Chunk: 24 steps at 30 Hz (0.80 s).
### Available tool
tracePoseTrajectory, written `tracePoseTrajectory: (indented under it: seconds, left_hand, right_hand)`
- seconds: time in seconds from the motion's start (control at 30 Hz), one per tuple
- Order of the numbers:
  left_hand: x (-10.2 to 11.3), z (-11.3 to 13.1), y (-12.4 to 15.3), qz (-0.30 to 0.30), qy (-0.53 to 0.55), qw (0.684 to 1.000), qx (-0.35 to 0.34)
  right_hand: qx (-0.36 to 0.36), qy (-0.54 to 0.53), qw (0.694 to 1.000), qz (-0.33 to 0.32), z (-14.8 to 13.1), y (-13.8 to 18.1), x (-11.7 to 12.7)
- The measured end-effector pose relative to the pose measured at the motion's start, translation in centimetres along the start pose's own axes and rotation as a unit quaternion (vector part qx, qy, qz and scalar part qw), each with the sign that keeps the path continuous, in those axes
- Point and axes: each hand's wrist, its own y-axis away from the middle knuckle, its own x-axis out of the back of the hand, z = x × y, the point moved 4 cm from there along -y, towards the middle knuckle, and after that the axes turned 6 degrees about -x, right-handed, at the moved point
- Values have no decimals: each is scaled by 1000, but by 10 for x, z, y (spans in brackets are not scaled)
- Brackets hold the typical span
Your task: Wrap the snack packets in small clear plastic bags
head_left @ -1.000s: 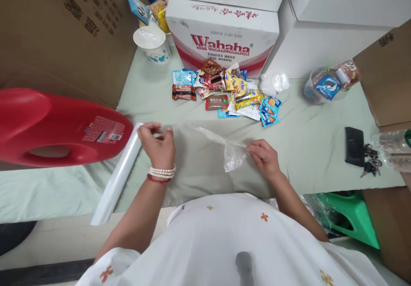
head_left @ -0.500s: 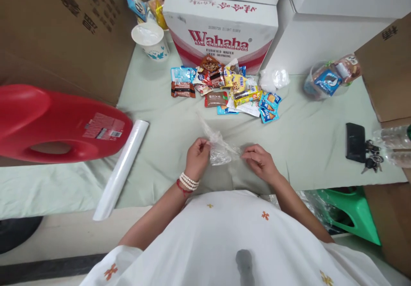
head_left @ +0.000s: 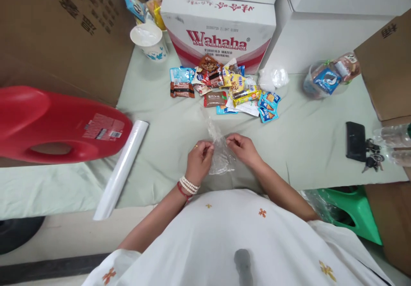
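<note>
A crumpled clear plastic bag hangs between my two hands, low over the cloth. My left hand pinches its left side between thumb and fingers. On the other side, my right hand is closed in a pinch at the bag's upper right edge. The bag's upper part is twisted and points away from me, while its lower part spreads loosely. Beyond it lies a pile of small wrapped snacks, in brown, yellow, red and blue packets. A bunched white plastic bag sits right of the pile.
A Wahaha carton stands behind the snacks. At left are a red jug, a white plastic roll and a paper cup. A snack-filled tub, black wallet, keys and bottles are at right.
My right hand has moved left and slightly away from me, closer to my left hand. The plastic bag's stretched right side has drawn in, and its lower part now hangs down more.
</note>
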Motion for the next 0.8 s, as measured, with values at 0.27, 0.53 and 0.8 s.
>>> tracePoseTrajectory:
  seconds: [0.27, 0.53, 0.8]
  left_hand:
    - [27, -31, 2, 107, 148, 967, 179]
    - [33, -40, 3, 125, 155, 961, 191]
    - [46, -55, 7, 154, 185, 951, 192]
  right_hand:
    - [-40, -45, 993, 100, 20, -5, 11]
    - [-31, -130, 987, 93, 16, 6, 13]
    - [-101, -203, 972, 71, 22, 16, 37]
